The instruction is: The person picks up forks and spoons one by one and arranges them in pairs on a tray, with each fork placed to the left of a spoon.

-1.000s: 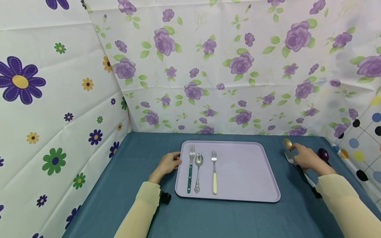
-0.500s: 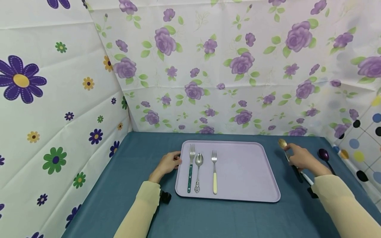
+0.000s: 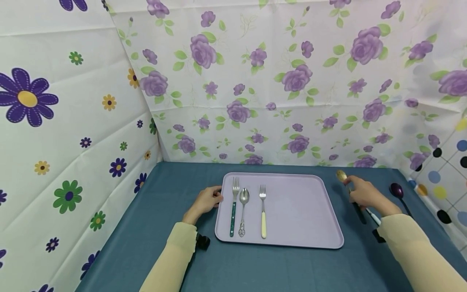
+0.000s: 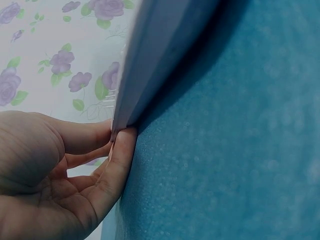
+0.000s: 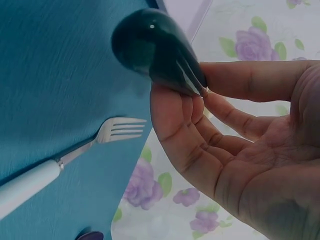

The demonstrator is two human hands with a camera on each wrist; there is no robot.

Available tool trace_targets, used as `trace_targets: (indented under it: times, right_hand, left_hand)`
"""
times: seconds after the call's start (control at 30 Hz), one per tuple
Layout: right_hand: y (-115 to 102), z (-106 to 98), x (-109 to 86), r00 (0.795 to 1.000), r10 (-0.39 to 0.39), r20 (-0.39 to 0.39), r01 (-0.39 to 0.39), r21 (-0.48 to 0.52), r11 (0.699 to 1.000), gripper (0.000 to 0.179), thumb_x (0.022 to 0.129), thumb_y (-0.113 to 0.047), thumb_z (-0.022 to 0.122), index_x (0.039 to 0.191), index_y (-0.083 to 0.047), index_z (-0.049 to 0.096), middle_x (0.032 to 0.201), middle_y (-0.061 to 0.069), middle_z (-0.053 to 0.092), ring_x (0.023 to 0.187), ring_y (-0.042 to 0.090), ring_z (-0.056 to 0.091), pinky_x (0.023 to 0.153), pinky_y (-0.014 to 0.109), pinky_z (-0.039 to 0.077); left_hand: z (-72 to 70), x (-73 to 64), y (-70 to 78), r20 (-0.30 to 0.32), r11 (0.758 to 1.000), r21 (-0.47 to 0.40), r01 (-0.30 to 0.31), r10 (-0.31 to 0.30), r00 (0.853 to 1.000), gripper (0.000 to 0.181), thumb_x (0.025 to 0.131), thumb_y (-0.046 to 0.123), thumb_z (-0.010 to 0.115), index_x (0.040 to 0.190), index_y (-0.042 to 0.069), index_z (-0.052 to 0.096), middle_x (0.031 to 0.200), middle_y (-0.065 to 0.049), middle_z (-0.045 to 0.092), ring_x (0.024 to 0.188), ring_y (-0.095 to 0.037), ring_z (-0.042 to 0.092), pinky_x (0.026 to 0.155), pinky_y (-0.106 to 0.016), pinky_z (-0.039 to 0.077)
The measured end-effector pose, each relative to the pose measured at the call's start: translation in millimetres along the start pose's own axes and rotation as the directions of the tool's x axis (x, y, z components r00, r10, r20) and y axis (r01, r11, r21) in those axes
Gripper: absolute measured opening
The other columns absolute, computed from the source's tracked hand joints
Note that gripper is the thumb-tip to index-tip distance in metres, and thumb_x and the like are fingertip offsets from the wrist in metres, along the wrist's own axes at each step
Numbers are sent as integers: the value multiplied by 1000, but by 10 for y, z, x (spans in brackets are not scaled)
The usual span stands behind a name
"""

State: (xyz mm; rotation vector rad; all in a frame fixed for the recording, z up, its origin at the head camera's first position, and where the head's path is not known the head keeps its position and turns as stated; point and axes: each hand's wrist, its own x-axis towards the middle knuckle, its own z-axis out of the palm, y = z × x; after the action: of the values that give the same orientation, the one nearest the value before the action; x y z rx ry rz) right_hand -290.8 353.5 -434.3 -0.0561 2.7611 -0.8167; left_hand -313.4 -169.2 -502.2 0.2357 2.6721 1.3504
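My left hand (image 3: 206,199) pinches the left rim of a pale lilac tray (image 3: 295,211), thumb above and fingers beneath in the left wrist view. On the tray lie a green-handled fork (image 3: 233,217), an ornate silver spoon (image 3: 242,209) and a cream-handled fork (image 3: 263,221). To the right of the tray, my right hand (image 3: 367,196) pinches a spoon with a gold bowl (image 3: 341,175). Its glossy dark green handle (image 5: 155,50) fills the top of the right wrist view; the fingers hide its middle.
A white-handled fork (image 5: 35,182) lies on the blue cloth (image 3: 175,178), partly hidden by the right hand in the head view. A dark purple spoon (image 3: 396,190) lies farther right. Flower-patterned sheets (image 3: 270,81) stand behind and at the left.
My right hand has moved left toward the tray, carrying the gold spoon with it. More of the purple spoon shows now. The left hand and tray stay put.
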Motion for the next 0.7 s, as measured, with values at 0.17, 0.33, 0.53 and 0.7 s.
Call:
trace_targets:
  times: [0.17, 0.33, 0.53, 0.7]
  right_hand:
    - [-51, 46, 23, 1000, 7, 25, -7, 6, 1000, 63, 85, 5, 54, 145, 13, 38, 74, 12, 53, 51, 18, 47, 54, 44, 57]
    - [-103, 89, 32, 999, -1, 43, 0, 23, 1000, 64, 84, 6, 54, 146, 13, 37, 70, 8, 51, 51, 17, 44, 53, 42, 56]
    - [-153, 139, 46, 999, -11, 48, 9, 47, 999, 64, 85, 6, 55, 147, 12, 38, 76, 11, 53, 54, 18, 44, 54, 41, 56]
    - [-193, 175, 50, 999, -22, 48, 19, 53, 998, 62, 87, 6, 56, 146, 12, 38, 91, 17, 58, 55, 19, 46, 54, 40, 56]
  left_hand:
    - [1, -8, 23, -6, 1000, 0, 3, -3, 1000, 45, 103, 3, 63, 146, -4, 56, 99, -9, 65, 88, -18, 69, 77, -33, 63]
    - [0, -19, 34, -11, 1000, 6, 0, 0, 1000, 45, 102, 2, 63, 146, -5, 56, 100, -10, 65, 89, -19, 69, 76, -33, 64]
    - [-1, -19, 27, -12, 1000, 7, 6, -6, 1000, 46, 102, 2, 63, 147, -5, 55, 100, -10, 65, 89, -19, 69, 76, -33, 63]
    - [8, -9, 18, -13, 1000, 12, 5, -4, 1000, 46, 102, 3, 63, 147, -5, 55, 100, -10, 65, 88, -18, 69, 76, -33, 63]
